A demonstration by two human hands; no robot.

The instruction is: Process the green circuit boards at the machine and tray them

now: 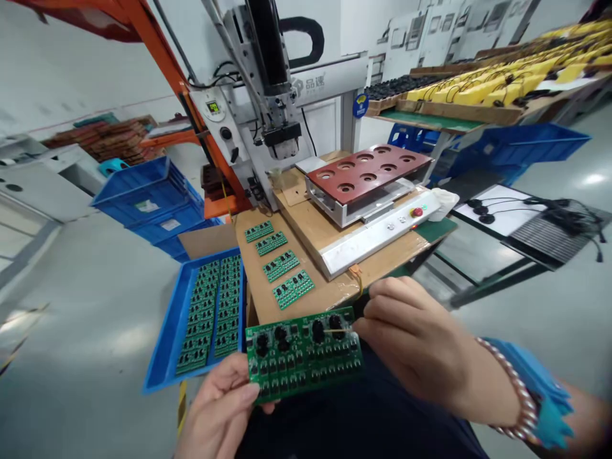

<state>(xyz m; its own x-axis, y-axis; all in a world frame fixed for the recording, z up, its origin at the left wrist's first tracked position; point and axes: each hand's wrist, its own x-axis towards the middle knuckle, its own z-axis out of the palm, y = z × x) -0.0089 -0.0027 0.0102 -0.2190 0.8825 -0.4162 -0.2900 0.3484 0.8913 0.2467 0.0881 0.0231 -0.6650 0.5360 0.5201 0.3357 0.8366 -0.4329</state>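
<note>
Left hand (pixel 220 405) pinches a circuit board (pixel 302 357); right hand (pixel 418 338) pinches a thin stick (pixel 335 331).

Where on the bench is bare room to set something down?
Bare brown bench shows between the nearest loose circuit board and the white control panel, and left of the loose boards, toward the blue tray. Crowded: that tray, lined with boards, and the front, where left hand and right hand flank the held board.
</note>
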